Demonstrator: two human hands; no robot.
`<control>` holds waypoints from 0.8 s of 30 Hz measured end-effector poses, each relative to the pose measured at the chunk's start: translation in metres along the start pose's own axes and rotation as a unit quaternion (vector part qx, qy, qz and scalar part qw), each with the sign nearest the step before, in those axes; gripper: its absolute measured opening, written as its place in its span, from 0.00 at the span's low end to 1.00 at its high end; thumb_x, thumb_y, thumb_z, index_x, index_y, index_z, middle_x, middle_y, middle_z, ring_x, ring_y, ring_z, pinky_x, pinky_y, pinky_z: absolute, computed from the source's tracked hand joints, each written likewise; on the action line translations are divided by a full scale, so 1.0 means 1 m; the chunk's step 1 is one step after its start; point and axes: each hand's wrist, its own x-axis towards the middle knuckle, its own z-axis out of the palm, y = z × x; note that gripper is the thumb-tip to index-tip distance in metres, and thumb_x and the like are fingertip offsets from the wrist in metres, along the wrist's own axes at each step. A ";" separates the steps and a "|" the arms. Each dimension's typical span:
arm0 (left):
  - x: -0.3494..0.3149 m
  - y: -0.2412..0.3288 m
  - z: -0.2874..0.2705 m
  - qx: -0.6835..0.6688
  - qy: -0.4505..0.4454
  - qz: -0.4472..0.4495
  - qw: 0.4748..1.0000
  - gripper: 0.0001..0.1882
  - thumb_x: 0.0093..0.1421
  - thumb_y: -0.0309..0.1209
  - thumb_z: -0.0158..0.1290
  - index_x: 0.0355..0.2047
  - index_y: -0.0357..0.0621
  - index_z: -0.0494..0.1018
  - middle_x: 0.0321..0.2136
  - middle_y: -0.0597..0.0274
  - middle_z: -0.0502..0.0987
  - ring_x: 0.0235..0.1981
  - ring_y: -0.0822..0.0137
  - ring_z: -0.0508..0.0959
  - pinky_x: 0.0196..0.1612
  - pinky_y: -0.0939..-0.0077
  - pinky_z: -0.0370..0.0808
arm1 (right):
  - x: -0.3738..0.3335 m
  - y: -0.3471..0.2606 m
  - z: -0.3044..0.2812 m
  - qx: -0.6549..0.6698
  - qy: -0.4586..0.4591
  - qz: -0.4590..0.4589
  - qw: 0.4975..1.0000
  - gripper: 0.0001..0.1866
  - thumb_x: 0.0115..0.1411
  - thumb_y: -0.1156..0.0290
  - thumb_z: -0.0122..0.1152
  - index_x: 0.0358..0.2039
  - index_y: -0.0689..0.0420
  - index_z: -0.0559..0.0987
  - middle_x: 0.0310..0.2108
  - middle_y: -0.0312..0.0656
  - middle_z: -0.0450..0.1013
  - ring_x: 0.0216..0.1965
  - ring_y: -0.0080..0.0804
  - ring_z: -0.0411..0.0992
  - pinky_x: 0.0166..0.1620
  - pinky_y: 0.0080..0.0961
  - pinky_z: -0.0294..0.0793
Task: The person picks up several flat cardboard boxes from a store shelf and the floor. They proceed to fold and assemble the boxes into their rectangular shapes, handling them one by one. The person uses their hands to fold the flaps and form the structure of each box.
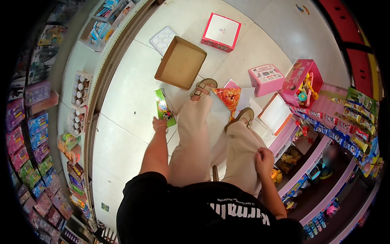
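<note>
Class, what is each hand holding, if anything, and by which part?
Left hand: at the green packet, near end; grip or mere touch cannot be told. Right hand: on the trousers, nothing visibly held.

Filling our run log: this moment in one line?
left hand: at green pack; right hand: on leg; floor: brown box

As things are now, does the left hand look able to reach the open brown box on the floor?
Probably yes, perhaps with some leaning: the brown box lies just beyond the green package at the left hand. That package looks flat, so nothing tall blocks the way.
</note>
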 end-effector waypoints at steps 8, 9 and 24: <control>0.018 0.002 0.013 -0.029 -0.319 0.069 0.945 0.27 0.44 0.39 0.53 0.43 0.39 0.65 0.34 0.54 0.73 0.36 0.61 0.73 0.36 0.72 0.68 | 0.004 0.001 0.002 0.021 0.015 -0.001 1.000 0.06 0.43 0.73 0.53 0.24 0.57 0.73 0.31 0.42 0.71 0.37 0.40 0.66 0.42 0.31 0.64; -0.008 0.030 -0.008 -0.030 -0.259 0.106 0.959 0.18 0.47 0.39 0.49 0.35 0.40 0.69 0.28 0.54 0.74 0.32 0.57 0.73 0.35 0.68 0.67 | 0.004 -0.001 0.004 0.021 0.020 0.002 1.000 0.06 0.43 0.73 0.53 0.24 0.57 0.73 0.31 0.43 0.71 0.37 0.40 0.66 0.41 0.31 0.65; -0.203 0.092 -0.265 -0.533 -0.412 0.346 0.653 0.16 0.57 0.32 0.43 0.46 0.40 0.61 0.38 0.67 0.69 0.36 0.76 0.68 0.40 0.80 0.64 | -0.021 -0.058 0.006 0.454 -0.158 0.067 0.874 0.23 0.52 0.55 0.50 0.43 0.58 0.68 0.44 0.44 0.65 0.46 0.34 0.63 0.47 0.26 0.60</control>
